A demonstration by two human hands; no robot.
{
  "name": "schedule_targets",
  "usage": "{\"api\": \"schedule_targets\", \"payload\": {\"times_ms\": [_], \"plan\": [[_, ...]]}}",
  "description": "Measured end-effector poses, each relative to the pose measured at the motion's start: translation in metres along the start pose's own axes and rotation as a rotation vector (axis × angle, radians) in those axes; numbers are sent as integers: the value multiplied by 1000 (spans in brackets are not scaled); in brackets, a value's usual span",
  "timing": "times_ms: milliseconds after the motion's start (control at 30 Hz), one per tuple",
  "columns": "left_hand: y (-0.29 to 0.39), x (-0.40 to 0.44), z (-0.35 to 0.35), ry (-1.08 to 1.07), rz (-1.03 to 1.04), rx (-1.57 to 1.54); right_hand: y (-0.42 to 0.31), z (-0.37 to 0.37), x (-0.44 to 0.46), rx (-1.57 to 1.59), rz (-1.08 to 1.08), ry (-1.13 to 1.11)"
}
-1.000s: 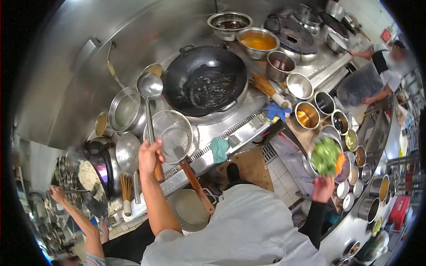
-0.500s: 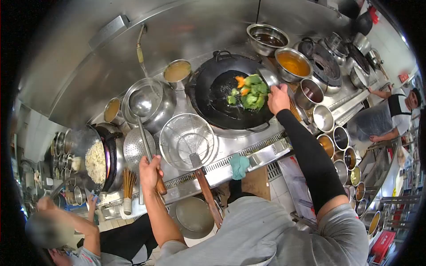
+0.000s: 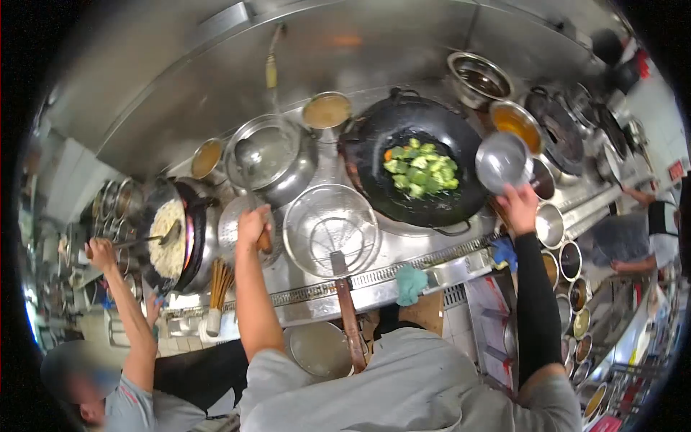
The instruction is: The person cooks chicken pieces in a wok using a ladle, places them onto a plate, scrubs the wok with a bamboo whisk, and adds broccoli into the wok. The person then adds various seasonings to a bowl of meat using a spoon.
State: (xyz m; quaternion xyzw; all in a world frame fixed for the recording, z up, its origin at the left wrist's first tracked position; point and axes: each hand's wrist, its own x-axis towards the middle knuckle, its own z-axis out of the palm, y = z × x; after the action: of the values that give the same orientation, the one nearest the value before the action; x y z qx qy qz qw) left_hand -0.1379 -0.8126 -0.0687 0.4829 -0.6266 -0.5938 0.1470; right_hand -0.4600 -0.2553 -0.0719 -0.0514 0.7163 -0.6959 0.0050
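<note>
Gripping a ladle [image 3: 248, 155] was the left hand [image 3: 253, 227] | right hand [image 3: 519, 207] held bowl [image 3: 502, 160] beside wok [image 3: 414, 119] | greens [image 3: 425, 170] probably wanted even spreading!

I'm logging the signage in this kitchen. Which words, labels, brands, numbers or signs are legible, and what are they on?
No text is readable.
Red sign at the far right: too small and blurred to read.
Red marking on the left co-worker's sleeve: cannot tell whether it is lettering.
Wok and metal bowl: no lettering visible.
</note>
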Motion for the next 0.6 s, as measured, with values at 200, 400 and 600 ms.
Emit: {"api": "schedule_targets", "payload": {"times_ms": [200, 400, 600], "plan": [[9, 40, 9, -211, -136, -392, 4, -101, -147, -87, 182, 259], [79, 48, 16, -481, -423, -1143, 15, -191, -282, -160, 206, 485], [165, 81, 57, -566, -368, -879, -8, -203, -343, -122, 363, 671]]}}
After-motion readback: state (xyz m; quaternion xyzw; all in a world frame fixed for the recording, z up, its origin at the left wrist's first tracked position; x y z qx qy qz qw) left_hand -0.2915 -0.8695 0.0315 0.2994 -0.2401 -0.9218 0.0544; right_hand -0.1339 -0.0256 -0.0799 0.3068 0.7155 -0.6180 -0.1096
